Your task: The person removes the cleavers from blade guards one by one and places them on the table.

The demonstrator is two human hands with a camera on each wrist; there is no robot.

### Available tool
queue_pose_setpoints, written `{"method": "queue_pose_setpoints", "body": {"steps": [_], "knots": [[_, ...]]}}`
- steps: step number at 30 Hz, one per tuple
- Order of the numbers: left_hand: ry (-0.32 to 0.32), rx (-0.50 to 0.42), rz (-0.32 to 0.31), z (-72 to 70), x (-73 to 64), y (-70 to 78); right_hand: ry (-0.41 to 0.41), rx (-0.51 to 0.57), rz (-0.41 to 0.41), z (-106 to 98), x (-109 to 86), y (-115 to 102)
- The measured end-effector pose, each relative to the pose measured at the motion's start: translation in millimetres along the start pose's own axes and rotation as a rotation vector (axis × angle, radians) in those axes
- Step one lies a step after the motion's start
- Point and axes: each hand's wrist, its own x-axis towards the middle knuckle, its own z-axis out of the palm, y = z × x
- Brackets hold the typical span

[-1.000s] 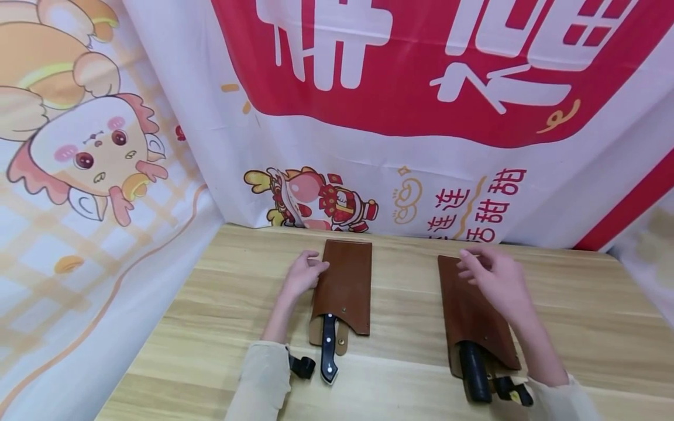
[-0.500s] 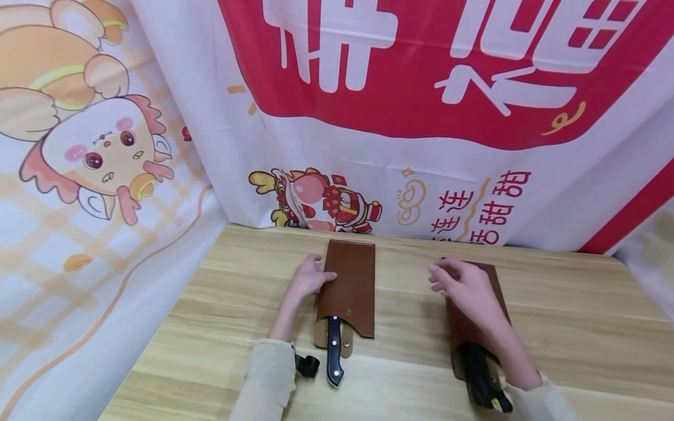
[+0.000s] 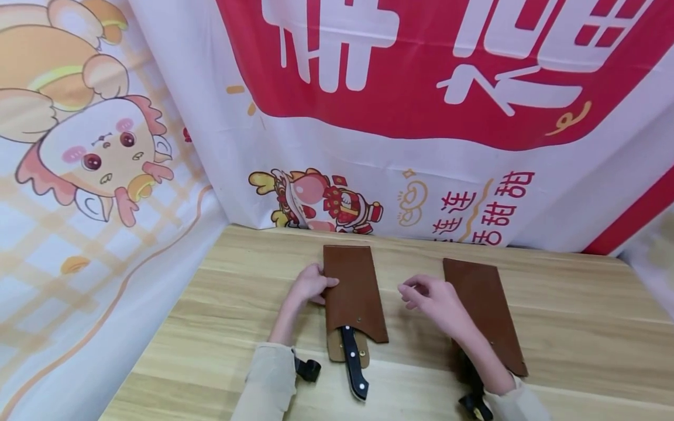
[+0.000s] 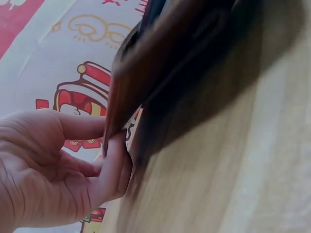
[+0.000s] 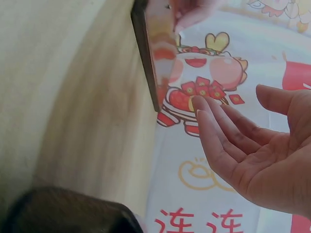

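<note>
My left hand (image 3: pixel 309 285) pinches the left edge of a brown leather knife sheath (image 3: pixel 354 286), thumb on top and fingers underneath. A black riveted knife handle (image 3: pixel 354 363) sticks out of its near end. In the left wrist view the sheath (image 4: pixel 133 82) stands tilted, its edge raised off the wood between thumb and fingers. My right hand (image 3: pixel 434 301), fingers loosely bent and holding nothing, hovers between this sheath and a second brown sheath (image 3: pixel 481 298). The right wrist view shows the right hand (image 5: pixel 257 150) open, apart from the first sheath (image 5: pixel 163 43).
The second sheath lies on the wooden table (image 3: pixel 221 304), its dark handle mostly hidden under my right forearm. A white printed cloth (image 3: pixel 337 158) hangs along the back edge, and another printed cloth (image 3: pixel 174 245) borders the left side.
My left hand has taken hold of the left sheath's edge; the sheath has turned, its knife handle swinging right. My right hand has moved left, off the second sheath.
</note>
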Motion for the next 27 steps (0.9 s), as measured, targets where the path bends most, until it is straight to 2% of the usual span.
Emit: {"method": "queue_pose_setpoints", "body": {"steps": [3,6,12,21,24,27], "knots": [[-0.023,-0.103,-0.013,-1.6,-1.4,-2.1,-0.013,0.006,0.000,5,-1.0,0],[-0.019,-0.195,-0.023,-3.2,-2.6,-3.7,-0.028,0.008,-0.003,10,-1.8,1],[0.009,-0.291,-0.027,-7.2,-7.1,-5.6,-0.083,0.019,-0.014,16,-5.0,3],[0.000,-0.481,-0.024,-10.0,-5.3,-12.1,-0.194,0.014,-0.020,20,-5.9,7],[0.003,-0.545,-0.031,-10.8,-5.6,-12.8,-0.202,0.022,0.001,19,-5.7,9],[0.026,-0.632,-0.037,-11.8,-7.4,-11.6,-0.175,-0.005,0.023,17,-5.6,11]]}}
